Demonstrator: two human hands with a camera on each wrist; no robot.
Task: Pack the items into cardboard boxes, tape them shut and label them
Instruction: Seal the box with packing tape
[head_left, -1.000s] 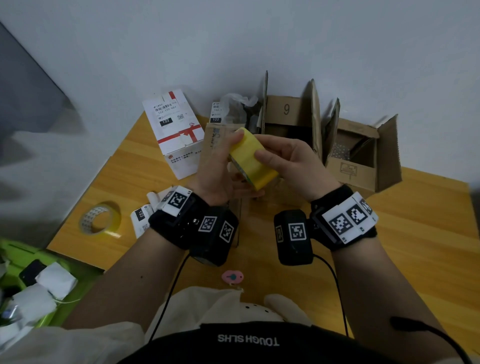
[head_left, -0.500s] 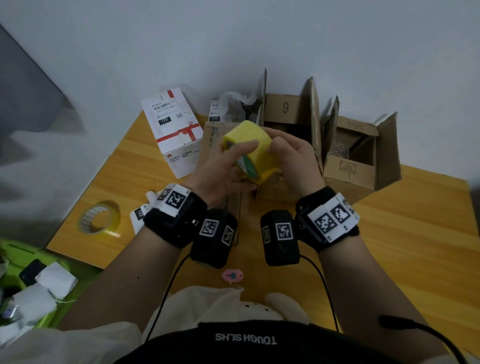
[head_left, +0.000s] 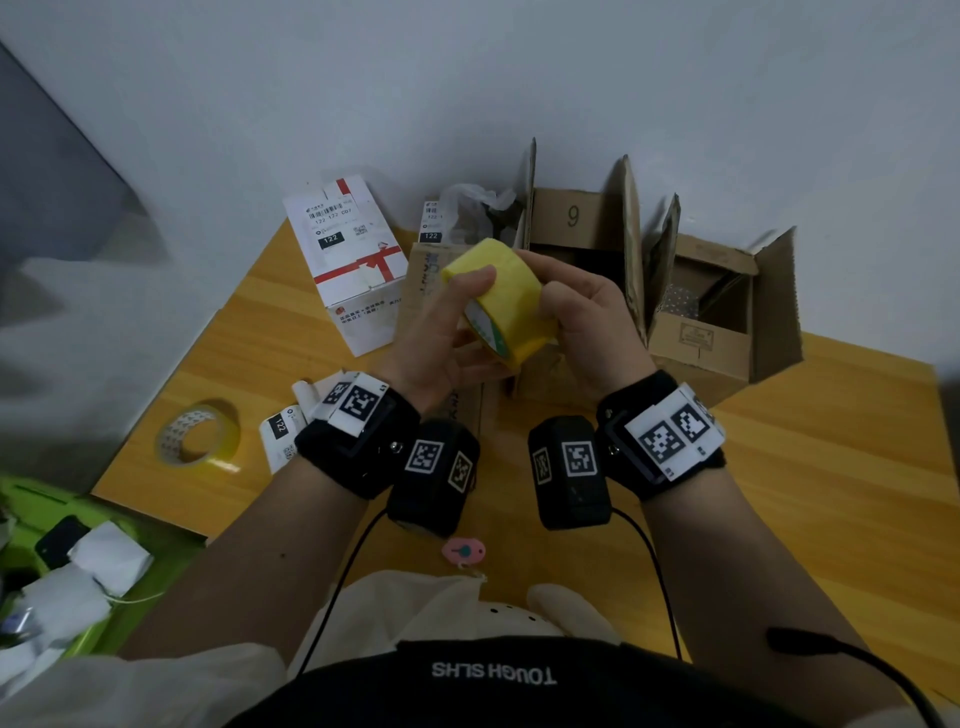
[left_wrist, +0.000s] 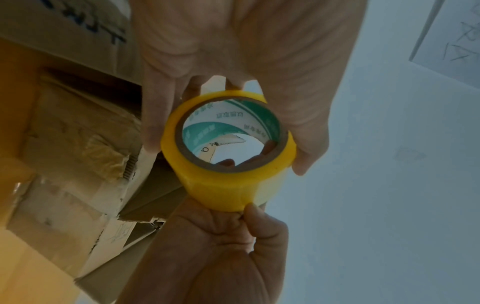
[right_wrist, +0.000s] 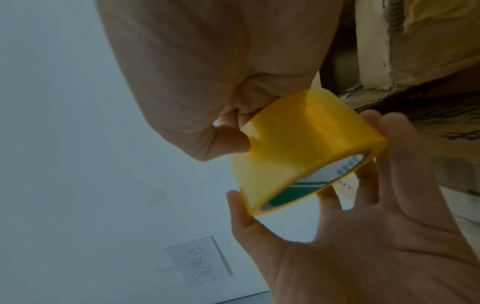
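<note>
We see the yellow tape roll held up above the worktop, in front of the open cardboard boxes. Our left hand is clamped on it, thumb on the outer face and fingers curled under the near rim. Our right hand grips the far side, fingertips pinched against the roll; its palm hides that contact from the head view. In the left wrist view the roll shows its core with green printing too small to read. We cannot make out a loose tape end anywhere. A second roll of tape lies flat near the worktop's left edge. A white box with a red ribbon print stands behind the left hand, and our wrists cover most of a closed carton beneath them.
</note>
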